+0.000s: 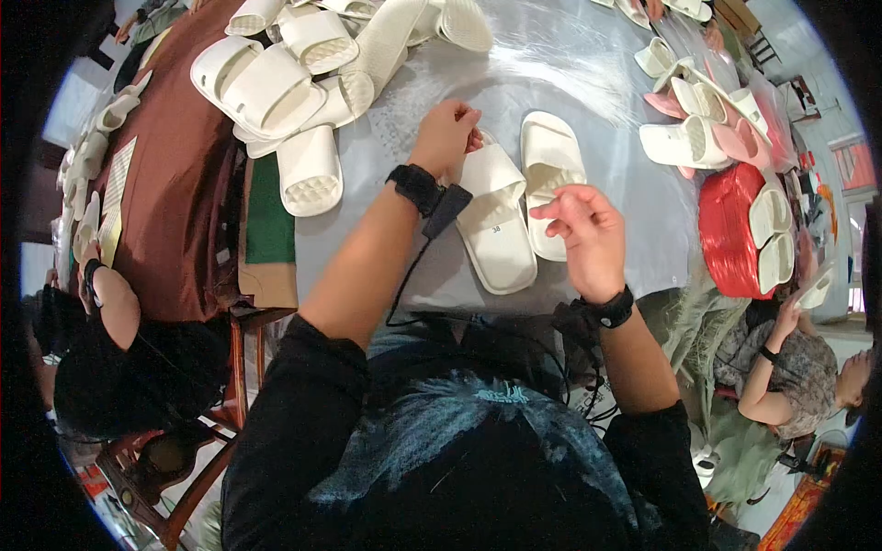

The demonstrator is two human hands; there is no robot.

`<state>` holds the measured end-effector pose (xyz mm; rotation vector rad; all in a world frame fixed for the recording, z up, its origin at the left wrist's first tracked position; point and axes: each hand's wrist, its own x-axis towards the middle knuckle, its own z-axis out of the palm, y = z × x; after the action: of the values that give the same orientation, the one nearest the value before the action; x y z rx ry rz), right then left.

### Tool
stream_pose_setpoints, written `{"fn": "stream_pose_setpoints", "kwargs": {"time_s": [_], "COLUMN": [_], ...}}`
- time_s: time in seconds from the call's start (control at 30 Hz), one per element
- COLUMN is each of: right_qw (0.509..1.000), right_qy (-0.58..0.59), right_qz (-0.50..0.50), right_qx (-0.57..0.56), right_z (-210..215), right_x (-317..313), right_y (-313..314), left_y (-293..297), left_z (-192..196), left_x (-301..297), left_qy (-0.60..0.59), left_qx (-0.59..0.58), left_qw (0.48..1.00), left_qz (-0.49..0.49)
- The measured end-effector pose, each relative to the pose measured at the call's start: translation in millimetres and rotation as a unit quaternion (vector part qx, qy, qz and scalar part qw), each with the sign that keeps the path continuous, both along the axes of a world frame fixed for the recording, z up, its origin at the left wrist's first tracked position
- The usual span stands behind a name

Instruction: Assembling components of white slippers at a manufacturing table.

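Two cream slide slippers lie side by side on the grey table cover in front of me. My left hand (447, 138) is closed in a pinch at the far end of the left slipper (496, 241); anything between its fingers is too small to make out. Over the near half of the right slipper (553, 151) is my right hand (588, 237), its fingers curled and thumb and forefinger together. I cannot tell what that pinch holds, if anything. Fine clear-white strands (574, 78) are spread on the table beyond the slippers.
A pile of cream slippers (276, 92) rests at the far left, one slipper (310, 170) nearest me. Cream and pink slippers (703, 115) stand at the right, beside a red wrapped bundle (726, 225). People sit on both sides, each handling a slipper. A wooden chair (241, 367) is at left.
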<state>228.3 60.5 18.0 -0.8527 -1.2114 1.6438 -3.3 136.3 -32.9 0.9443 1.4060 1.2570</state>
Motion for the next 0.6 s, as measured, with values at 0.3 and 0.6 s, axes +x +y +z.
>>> {"fn": "stream_pose_setpoints", "kwargs": {"time_s": [0.3,0.6], "right_qw": [0.989,0.987], "right_qy": [0.014,0.011], "right_qz": [-0.097,-0.144], "right_qx": [-0.112,-0.076], "right_z": [3,6], "right_x": [22,31], "right_y": [1,-5], "left_y": [14,45], "left_z": [32,54], "left_x": [12,22], "left_qy": [0.260,0.312], "left_qx": [0.060,0.122], "left_qw": [0.950,0.923], "left_qz": [-0.163,-0.189]}}
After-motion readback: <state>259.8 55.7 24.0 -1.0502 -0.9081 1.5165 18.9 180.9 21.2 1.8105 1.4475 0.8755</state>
